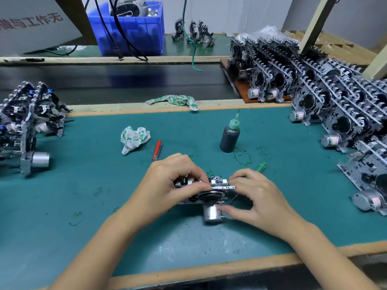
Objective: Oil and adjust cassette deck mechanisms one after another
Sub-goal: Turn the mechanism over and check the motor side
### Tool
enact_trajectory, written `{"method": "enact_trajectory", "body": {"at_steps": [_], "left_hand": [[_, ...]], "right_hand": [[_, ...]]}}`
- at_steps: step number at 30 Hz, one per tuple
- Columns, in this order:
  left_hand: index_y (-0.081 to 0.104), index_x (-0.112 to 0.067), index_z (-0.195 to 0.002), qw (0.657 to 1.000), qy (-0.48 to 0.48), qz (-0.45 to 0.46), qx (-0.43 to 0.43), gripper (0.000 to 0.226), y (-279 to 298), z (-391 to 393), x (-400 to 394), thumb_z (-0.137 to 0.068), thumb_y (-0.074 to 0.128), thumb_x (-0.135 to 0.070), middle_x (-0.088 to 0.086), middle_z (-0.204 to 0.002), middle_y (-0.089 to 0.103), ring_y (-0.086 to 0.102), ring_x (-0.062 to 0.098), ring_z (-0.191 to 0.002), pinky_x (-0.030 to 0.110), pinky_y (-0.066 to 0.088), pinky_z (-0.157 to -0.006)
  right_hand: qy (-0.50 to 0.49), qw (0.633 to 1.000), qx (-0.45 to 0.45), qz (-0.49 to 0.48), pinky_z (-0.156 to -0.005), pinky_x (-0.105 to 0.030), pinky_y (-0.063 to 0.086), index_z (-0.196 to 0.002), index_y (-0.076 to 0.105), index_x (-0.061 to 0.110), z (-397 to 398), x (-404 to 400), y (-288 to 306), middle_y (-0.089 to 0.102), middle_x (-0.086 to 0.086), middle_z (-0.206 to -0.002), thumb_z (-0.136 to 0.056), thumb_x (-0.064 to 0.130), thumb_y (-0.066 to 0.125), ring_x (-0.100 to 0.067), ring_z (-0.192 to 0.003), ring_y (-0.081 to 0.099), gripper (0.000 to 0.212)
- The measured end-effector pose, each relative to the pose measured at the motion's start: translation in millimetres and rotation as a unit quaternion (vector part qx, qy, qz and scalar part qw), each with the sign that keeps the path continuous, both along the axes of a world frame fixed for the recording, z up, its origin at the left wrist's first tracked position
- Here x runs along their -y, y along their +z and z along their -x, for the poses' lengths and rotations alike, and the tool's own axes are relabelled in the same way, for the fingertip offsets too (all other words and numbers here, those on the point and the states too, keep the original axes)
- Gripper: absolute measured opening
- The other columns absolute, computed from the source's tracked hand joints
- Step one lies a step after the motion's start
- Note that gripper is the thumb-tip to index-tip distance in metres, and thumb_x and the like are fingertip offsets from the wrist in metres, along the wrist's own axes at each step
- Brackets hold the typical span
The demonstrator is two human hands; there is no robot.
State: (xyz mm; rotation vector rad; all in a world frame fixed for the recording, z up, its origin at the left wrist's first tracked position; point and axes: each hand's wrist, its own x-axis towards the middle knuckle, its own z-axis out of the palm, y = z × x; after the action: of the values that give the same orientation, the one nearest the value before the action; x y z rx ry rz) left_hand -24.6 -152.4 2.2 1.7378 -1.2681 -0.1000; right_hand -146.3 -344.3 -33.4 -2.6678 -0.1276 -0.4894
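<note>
Near the oil bottle point(229, 136), on the tabletop point(83, 185), both hands clamp one cassette mechanism point(206, 193): left hand point(173, 181) fingers pinch its top, right hand point(257, 197) steadies the motor, likely for adjusting.

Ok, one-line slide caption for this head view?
Both hands, left hand and right hand, grip a metal cassette deck mechanism on the green bench mat, near a dark oil bottle.
</note>
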Motion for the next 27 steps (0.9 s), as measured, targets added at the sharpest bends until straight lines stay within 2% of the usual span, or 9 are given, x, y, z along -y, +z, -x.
{"method": "enact_trajectory", "body": {"at_steps": [2, 4, 6, 10, 15, 18, 21, 24, 27], "left_hand": [[0.065, -0.032, -0.079, 1.0, 0.002, 0.001, 0.001, 0.003, -0.1, -0.1, 0.0, -0.08, 0.064, -0.034, -0.002, -0.069, 0.061, 0.051, 0.011, -0.067, 0.019, 0.038, -0.063], [0.066, -0.032, -0.079, 1.0, 0.004, 0.003, -0.002, 0.003, 0.3, 0.1, -0.2, -0.08, 0.065, -0.035, -0.003, -0.069, 0.061, 0.051, 0.011, -0.067, 0.021, 0.039, -0.063], [0.069, -0.029, -0.079, 1.0, 0.013, 0.007, 0.005, 0.007, 1.9, 0.1, -0.3, -0.079, 0.067, -0.036, -0.005, -0.069, 0.062, 0.052, 0.012, -0.067, 0.024, 0.041, -0.063], [0.073, -0.023, -0.084, 0.999, 0.04, -0.004, 0.036, 0.018, 7.9, -1.5, -6.6, -0.076, 0.068, -0.039, -0.008, -0.075, 0.065, 0.057, 0.01, -0.072, 0.028, 0.045, -0.068], [0.074, -0.023, -0.085, 0.991, 0.078, -0.046, 0.101, 0.018, 12.4, -3.8, -29.0, -0.078, 0.07, -0.039, -0.013, -0.082, 0.06, 0.053, 0.0, -0.077, 0.007, 0.036, -0.071], [0.074, -0.019, -0.082, 0.981, 0.105, -0.07, 0.148, 0.011, 15.6, -0.5, -33.6, -0.08, 0.067, -0.028, -0.011, -0.078, 0.058, 0.048, -0.001, -0.071, 0.005, 0.034, -0.068], [0.071, -0.015, -0.082, 0.969, 0.109, -0.075, 0.208, 0.022, 27.2, 2.0, -26.4, -0.087, 0.06, -0.034, -0.008, -0.077, 0.059, 0.048, 0.006, -0.071, 0.012, 0.036, -0.065], [0.07, -0.013, -0.084, 0.962, 0.098, -0.046, 0.25, 0.025, 48.0, 1.4, -6.1, -0.09, 0.053, -0.03, -0.003, -0.079, 0.06, 0.048, 0.012, -0.074, 0.018, 0.037, -0.067], [0.071, -0.013, -0.087, 0.964, 0.055, -0.028, 0.26, 0.019, 63.1, 1.3, 27.6, -0.09, 0.06, -0.028, -0.001, -0.082, 0.061, 0.05, 0.011, -0.079, 0.019, 0.038, -0.07]], "right_hand": [[0.007, 1.0, -0.019, -0.024, -0.078, -0.036, 0.049, -0.09, 0.073, 0.016, 1.3, 0.9, 3.6, 0.064, 0.014, -0.085, -0.078, 0.057, 0.057, -0.009, -0.091, 0.054, 0.046], [0.005, 0.997, -0.009, -0.075, -0.081, -0.03, 0.046, -0.095, 0.07, 0.019, 0.3, 1.3, 12.6, 0.061, 0.017, -0.088, -0.078, 0.056, 0.057, -0.006, -0.091, 0.053, 0.043], [-0.003, 0.993, 0.019, -0.113, -0.073, -0.023, 0.041, -0.092, 0.065, 0.021, -4.4, -2.8, 26.2, 0.055, 0.017, -0.082, -0.081, 0.054, 0.055, -0.002, -0.082, 0.049, 0.036], [0.049, 0.998, 0.03, 0.0, -0.05, -0.027, 0.033, -0.075, 0.048, 0.021, -18.5, -19.3, 50.7, 0.034, 0.014, -0.066, -0.086, 0.052, 0.05, -0.01, -0.057, 0.033, 0.034], [0.088, 0.989, -0.04, 0.11, -0.047, -0.03, 0.029, -0.073, 0.034, 0.025, -32.0, -20.2, 62.8, 0.037, 0.01, -0.059, -0.086, 0.058, 0.044, -0.017, -0.052, 0.031, 0.037], [0.105, 0.989, -0.034, 0.103, -0.048, -0.029, 0.025, -0.069, 0.033, 0.023, -34.6, -22.5, 63.1, 0.035, 0.009, -0.056, -0.088, 0.048, 0.05, -0.017, -0.052, 0.029, 0.036], [0.106, 0.993, -0.023, 0.051, -0.048, -0.029, 0.029, -0.065, 0.038, 0.022, -32.2, -17.0, 70.3, 0.037, 0.009, -0.055, -0.088, 0.043, 0.053, -0.015, -0.051, 0.034, 0.035], [0.085, 0.996, 0.018, -0.001, -0.048, -0.018, 0.027, -0.063, 0.038, 0.026, -22.1, -3.6, 86.5, 0.031, 0.012, -0.05, -0.088, 0.044, 0.055, -0.014, -0.051, 0.033, 0.035], [0.039, 0.998, 0.047, 0.0, -0.047, -0.012, 0.024, -0.06, 0.037, 0.025, -3.0, 16.8, 100.4, 0.027, 0.013, -0.047, -0.086, 0.041, 0.051, -0.008, -0.049, 0.028, 0.034]]}}
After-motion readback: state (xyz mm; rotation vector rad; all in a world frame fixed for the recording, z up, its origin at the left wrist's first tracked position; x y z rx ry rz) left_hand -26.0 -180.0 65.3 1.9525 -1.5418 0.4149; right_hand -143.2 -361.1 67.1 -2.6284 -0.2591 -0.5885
